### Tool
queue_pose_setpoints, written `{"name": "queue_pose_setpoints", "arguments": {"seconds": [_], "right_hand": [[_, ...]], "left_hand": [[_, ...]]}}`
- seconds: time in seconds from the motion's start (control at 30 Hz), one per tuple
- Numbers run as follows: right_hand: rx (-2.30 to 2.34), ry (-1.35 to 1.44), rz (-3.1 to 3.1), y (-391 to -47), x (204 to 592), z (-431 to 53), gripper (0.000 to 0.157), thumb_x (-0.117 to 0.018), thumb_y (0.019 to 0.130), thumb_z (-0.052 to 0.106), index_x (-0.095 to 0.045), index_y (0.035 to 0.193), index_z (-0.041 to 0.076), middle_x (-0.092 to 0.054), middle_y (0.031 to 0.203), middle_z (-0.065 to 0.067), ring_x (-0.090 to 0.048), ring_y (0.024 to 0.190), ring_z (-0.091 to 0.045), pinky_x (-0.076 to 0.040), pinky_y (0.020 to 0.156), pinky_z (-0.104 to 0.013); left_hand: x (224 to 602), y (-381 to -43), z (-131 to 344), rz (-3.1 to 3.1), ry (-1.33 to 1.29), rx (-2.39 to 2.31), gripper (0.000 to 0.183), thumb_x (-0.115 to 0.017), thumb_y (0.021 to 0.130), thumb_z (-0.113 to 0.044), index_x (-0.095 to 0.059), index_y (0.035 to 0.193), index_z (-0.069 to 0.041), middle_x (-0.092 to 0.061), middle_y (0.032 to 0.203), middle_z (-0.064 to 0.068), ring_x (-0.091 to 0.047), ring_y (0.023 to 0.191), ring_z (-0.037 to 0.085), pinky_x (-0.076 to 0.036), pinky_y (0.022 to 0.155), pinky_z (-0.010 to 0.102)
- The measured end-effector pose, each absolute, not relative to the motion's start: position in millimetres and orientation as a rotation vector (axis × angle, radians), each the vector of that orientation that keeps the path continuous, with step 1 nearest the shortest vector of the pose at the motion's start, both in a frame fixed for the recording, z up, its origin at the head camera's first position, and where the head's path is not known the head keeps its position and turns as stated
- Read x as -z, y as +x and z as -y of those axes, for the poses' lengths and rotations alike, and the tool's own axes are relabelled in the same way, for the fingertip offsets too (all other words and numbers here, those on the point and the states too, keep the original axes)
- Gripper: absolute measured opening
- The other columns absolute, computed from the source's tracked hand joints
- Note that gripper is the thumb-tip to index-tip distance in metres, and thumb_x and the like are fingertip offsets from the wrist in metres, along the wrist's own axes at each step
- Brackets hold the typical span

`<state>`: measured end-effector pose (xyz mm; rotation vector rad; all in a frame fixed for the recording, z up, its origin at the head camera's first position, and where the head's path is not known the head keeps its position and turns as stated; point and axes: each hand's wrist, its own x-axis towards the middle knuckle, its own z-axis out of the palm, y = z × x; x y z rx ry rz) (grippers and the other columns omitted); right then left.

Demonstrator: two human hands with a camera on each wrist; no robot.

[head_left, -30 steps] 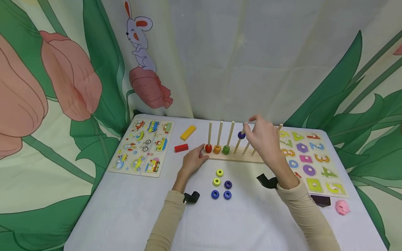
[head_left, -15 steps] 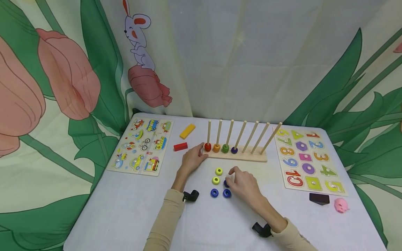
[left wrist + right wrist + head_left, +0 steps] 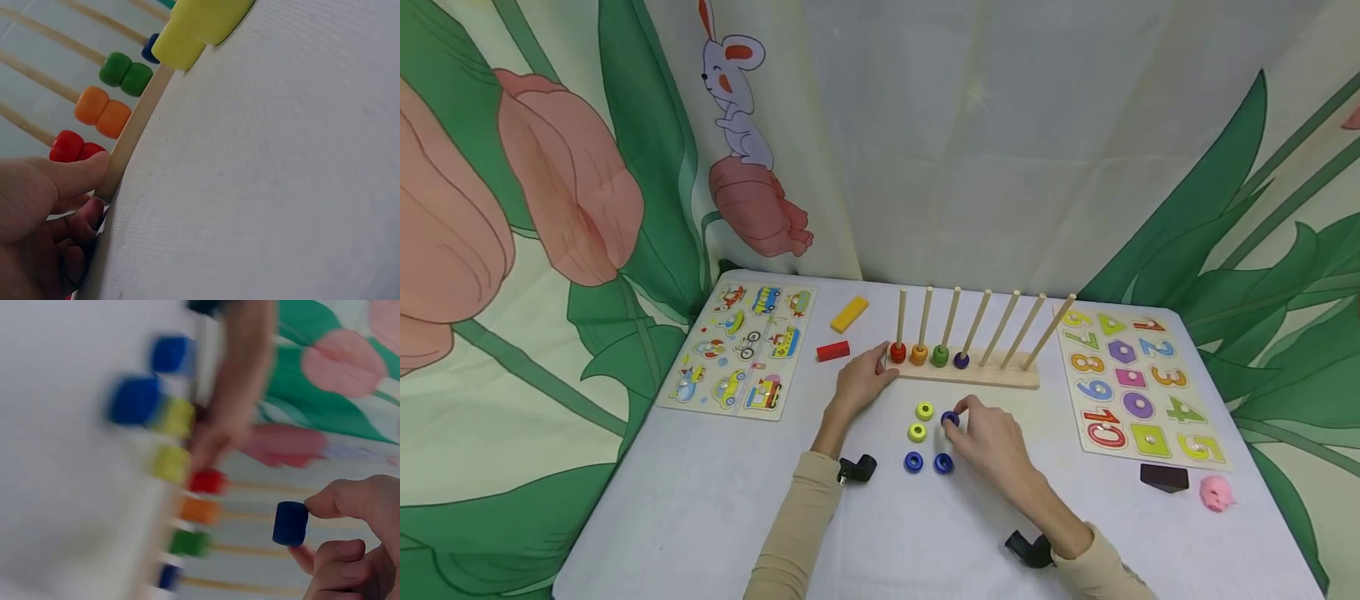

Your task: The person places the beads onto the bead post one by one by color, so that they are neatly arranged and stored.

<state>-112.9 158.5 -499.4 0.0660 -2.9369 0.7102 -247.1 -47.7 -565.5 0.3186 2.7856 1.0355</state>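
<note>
spreading behind everything, a curtain [image 3: 925,167] printed with tulips and a rabbit closes off the far side of the white-covered desk [image 3: 917,542]. two flat puzzle boards flank the work, the vehicle board [image 3: 709,396] on the left and the number board [image 3: 1195,383] on the right, seemingly pushed aside so the middle serves the hands.

between them stands the peg rack [image 3: 977,379], its seven pegs facing the person lengthwise, so each is within easy reach. red [image 3: 898,355], orange [image 3: 918,356], green [image 3: 939,357] and dark blue beads [image 3: 961,361] sit at the foot of the first four pegs.

the left hand [image 3: 860,383] grips the rack's left end, thumb on the base and other fingers tucked beside it, probably to keep it from sliding. the right hand [image 3: 992,437] pinches a dark blue ring [image 3: 290,524] between thumb and fingertip, gripping the edges, which seems to leave its hole unblocked.

a yellow block [image 3: 849,314] and a red block [image 3: 832,351] lie near the rack's left end. smallest, two yellow rings [image 3: 924,417] and two blue rings [image 3: 943,472] rest loose just in front, likely spaced apart for easy picking.
</note>
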Motion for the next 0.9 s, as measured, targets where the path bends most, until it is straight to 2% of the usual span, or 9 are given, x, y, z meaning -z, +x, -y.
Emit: {"name": "queue_pose_setpoints", "arguments": {"seconds": [0.23,0.37,0.53,0.63,0.77,0.9], "right_hand": [[-0.647,0.127,2.647,-152.2,394.9,-184.8,0.031,-0.065,0.088,0.031,-0.063,0.101,0.003,-0.043,0.051,0.001,-0.035,0.04,-0.014,-0.027,0.039,-0.03],[-0.592,0.122,2.616,-174.3,366.7,-195.5,0.035,-0.062,0.089,0.032,-0.063,0.102,-0.001,-0.041,0.049,-0.001,-0.035,0.039,-0.017,-0.027,0.039,-0.032],[-0.589,0.084,2.718,-193.0,366.9,-202.0,0.038,-0.058,0.091,0.033,-0.063,0.103,-0.002,-0.035,0.044,-0.001,-0.032,0.036,-0.018,-0.024,0.037,-0.031],[-0.593,0.083,2.702,-196.9,372.6,-202.9,0.036,-0.058,0.091,0.033,-0.064,0.103,0.0,-0.035,0.044,0.0,-0.032,0.036,-0.017,-0.024,0.038,-0.031],[-0.608,0.125,2.637,-186.9,383.9,-194.9,0.027,-0.059,0.092,0.027,-0.063,0.102,0.003,-0.041,0.048,0.0,-0.035,0.038,-0.016,-0.027,0.04,-0.032],[-0.605,0.267,2.694,-169.6,414.5,-173.9,0.016,-0.061,0.09,0.018,-0.063,0.097,0.004,-0.043,0.048,0.004,-0.036,0.038,-0.011,-0.028,0.038,-0.028]], "left_hand": [[565.9,-244.7,47.8,-2.779,0.301,-1.058,0.064,-0.068,0.087,-0.038,-0.045,0.143,-0.016,-0.052,0.07,-0.001,-0.048,0.059,0.016,-0.034,0.053,0.028],[569.1,-243.3,47.0,-2.773,0.314,-1.045,0.063,-0.067,0.088,-0.039,-0.045,0.143,-0.017,-0.053,0.07,-0.002,-0.048,0.058,0.015,-0.034,0.052,0.028],[570.4,-243.4,44.5,-2.776,0.345,-1.042,0.063,-0.067,0.088,-0.038,-0.045,0.143,-0.016,-0.053,0.069,-0.002,-0.047,0.057,0.015,-0.033,0.051,0.027],[568.9,-244.3,43.2,-2.781,0.358,-1.048,0.063,-0.067,0.088,-0.038,-0.045,0.143,-0.016,-0.053,0.069,-0.002,-0.048,0.057,0.015,-0.033,0.051,0.027],[566.0,-245.2,42.9,-2.778,0.353,-1.042,0.064,-0.067,0.088,-0.039,-0.045,0.143,-0.016,-0.052,0.069,-0.002,-0.047,0.058,0.015,-0.033,0.051,0.026],[563.6,-245.1,44.2,-2.784,0.325,-1.047,0.064,-0.069,0.087,-0.038,-0.046,0.143,-0.015,-0.052,0.069,0.0,-0.048,0.057,0.017,-0.032,0.05,0.027]]}}
